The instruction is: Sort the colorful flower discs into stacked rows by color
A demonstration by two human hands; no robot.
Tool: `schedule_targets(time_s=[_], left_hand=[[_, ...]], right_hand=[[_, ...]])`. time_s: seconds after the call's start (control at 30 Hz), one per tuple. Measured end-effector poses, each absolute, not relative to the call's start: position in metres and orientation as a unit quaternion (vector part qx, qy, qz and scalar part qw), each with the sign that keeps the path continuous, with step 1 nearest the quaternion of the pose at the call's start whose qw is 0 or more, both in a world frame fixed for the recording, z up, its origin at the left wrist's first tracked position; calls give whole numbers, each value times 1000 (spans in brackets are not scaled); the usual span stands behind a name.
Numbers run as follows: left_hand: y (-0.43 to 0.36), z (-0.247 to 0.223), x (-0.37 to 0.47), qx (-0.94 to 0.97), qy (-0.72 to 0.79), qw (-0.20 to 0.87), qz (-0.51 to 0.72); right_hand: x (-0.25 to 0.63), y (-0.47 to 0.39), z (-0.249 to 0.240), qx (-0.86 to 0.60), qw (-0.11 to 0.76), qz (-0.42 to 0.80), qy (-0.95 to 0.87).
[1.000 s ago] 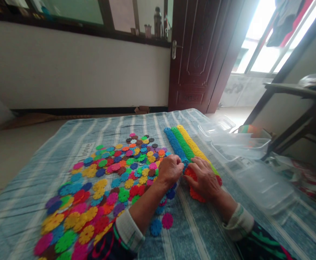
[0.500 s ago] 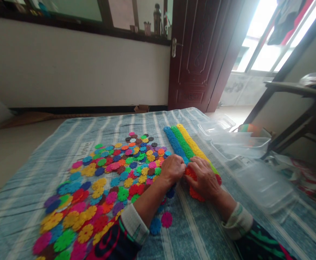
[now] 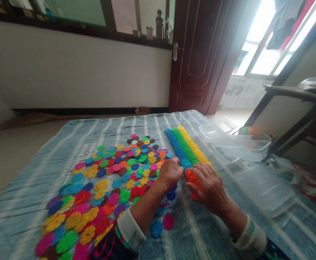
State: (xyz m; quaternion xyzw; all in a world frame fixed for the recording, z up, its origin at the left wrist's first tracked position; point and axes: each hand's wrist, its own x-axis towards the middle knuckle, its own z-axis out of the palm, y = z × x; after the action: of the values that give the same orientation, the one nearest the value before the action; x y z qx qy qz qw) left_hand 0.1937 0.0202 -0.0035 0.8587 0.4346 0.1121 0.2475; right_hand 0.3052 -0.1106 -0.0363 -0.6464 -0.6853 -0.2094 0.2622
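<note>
My right hand (image 3: 210,186) lies over a short row of orange notched plastic discs (image 3: 192,177), thumb on its left side and fingers across its top. Just left of it, my left hand (image 3: 171,172) is closed with fingers curled in; anything inside is hidden. Beyond the hands, packed discs form a blue row (image 3: 177,148), a green row (image 3: 184,147) and a yellow row (image 3: 194,145), side by side. My right hand covers their near ends. To the left spreads a loose pile of mixed-colour discs (image 3: 124,195). A pink disc (image 3: 168,221) and a blue disc (image 3: 156,228) lie near my left forearm.
A striped blue cloth (image 3: 201,234) covers the surface. Clear plastic boxes (image 3: 243,148) stand at the right, with a flat clear lid or tray (image 3: 267,189) nearer. Plastic bags (image 3: 290,169) lie beyond it. A dark red door (image 3: 195,57) and a shelf (image 3: 295,92) stand behind.
My left hand has drawn slightly away from my right, widening the gap between them. My right hand has shifted a little right and down, showing more of the orange discs' upper end.
</note>
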Motion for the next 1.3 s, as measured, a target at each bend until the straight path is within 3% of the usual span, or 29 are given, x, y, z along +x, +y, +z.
schedule_targets(time_s=[0.4,0.8,1.0,1.3], left_hand=[[33,-11,209,838,429,302,150],[23,-10,197,858,400,293,133],[41,6,135,895,418,116,103],[74,-2,-7,817,573,3,67]], right_hand=[[277,-102,-70,-669,268,-199,-664],[288,-106,-92,-629,210,-266,-699],[293,-110,-95,-604,186,-294,-717],[289,-111,-92,-583,216,-312,-718]])
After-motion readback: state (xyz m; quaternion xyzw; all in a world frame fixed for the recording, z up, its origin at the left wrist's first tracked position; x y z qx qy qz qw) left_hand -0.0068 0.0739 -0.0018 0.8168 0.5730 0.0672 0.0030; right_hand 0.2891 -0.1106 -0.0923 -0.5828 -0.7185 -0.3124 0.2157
